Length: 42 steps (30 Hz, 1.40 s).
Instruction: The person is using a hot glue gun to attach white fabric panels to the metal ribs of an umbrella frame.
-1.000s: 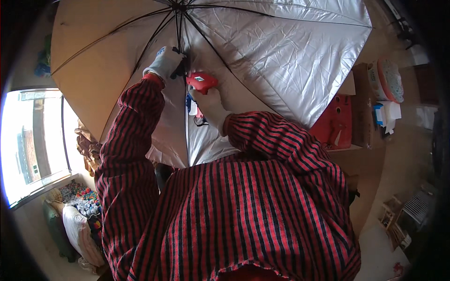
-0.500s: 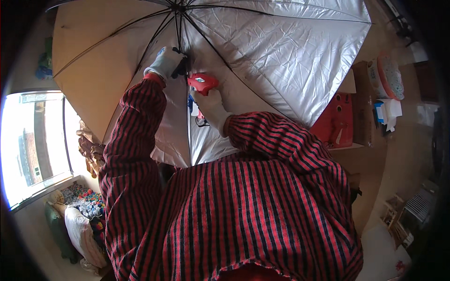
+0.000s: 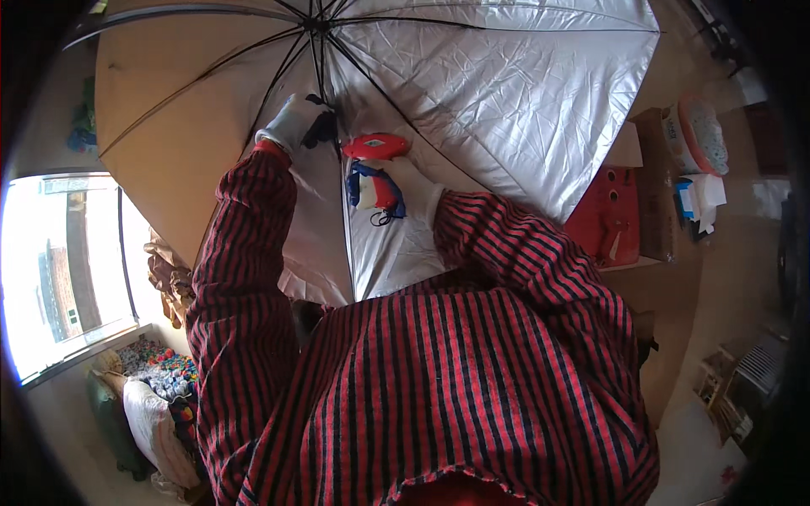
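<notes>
An opened umbrella [image 3: 506, 93] with a silvery inner side and dark ribs lies spread before me, its hub at the top. My left hand [image 3: 295, 122], in a white glove with dark fingers, is closed at a rib below the hub; its fingertips are partly hidden. In my right hand [image 3: 405, 187], gloved alike, is a red handheld tool [image 3: 377, 147] with a rounded head and a red and pale handle. A thin dark cord loop hangs from the handle. The tool's head is just right of the rib, over the fabric; its exact kind is unclear.
A bright window [image 3: 72, 270] is at the left, with crumpled brown cloth [image 3: 167, 274] beside it. Colourful bundles [image 3: 156, 367] and a white sack [image 3: 152, 422] sit below. Right of the umbrella are a red box [image 3: 603, 219], a cardboard box [image 3: 654, 194] and a pink-rimmed basket [image 3: 702, 139].
My right hand has moved a little right, and the tool has turned so its head lies more level and its handle shows more. My left hand has shifted slightly left and down.
</notes>
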### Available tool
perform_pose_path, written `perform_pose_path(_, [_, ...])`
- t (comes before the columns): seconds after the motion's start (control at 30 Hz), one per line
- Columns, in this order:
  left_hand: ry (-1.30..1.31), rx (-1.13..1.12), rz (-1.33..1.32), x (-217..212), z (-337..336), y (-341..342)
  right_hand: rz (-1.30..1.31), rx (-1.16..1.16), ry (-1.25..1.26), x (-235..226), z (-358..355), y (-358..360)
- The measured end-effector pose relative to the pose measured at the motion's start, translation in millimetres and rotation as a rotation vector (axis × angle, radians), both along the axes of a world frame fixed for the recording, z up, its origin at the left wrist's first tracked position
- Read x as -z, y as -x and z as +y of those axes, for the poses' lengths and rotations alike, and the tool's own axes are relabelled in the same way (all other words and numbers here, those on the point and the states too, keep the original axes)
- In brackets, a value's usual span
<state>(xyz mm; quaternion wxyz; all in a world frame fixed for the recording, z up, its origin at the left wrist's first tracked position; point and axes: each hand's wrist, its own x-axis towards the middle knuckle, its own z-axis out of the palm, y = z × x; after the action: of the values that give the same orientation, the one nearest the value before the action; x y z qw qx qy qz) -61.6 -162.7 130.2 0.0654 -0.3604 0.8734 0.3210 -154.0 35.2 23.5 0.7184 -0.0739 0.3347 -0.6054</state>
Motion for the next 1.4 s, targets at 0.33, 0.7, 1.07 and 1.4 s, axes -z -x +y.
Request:
perform_pose_path(0.33, [-0.165, -0.038, -0.062, -15.1, 24.4, 8.1, -0.252, -0.083, 0.034, 1.6, 13.5, 9.5])
perform_pose_path(0.7, [0.899, 0.799, -0.571, -10.9, -3.6, 11.4, 0.168, 0.046, -0.082, -43.1, 21.5, 2.9])
perform_pose_path(1.07, [0.752, 0.637, -0.618, 1.6, 6.8, 24.8, 0.637, 0.287, -0.078, -15.0, 4.6, -23.4])
perform_pose_path(1.4, [0.844, 0.626, -0.492, 18.2, -5.0, 5.3, 0.491, 0.247, -0.139, -58.1, 24.3, -28.2])
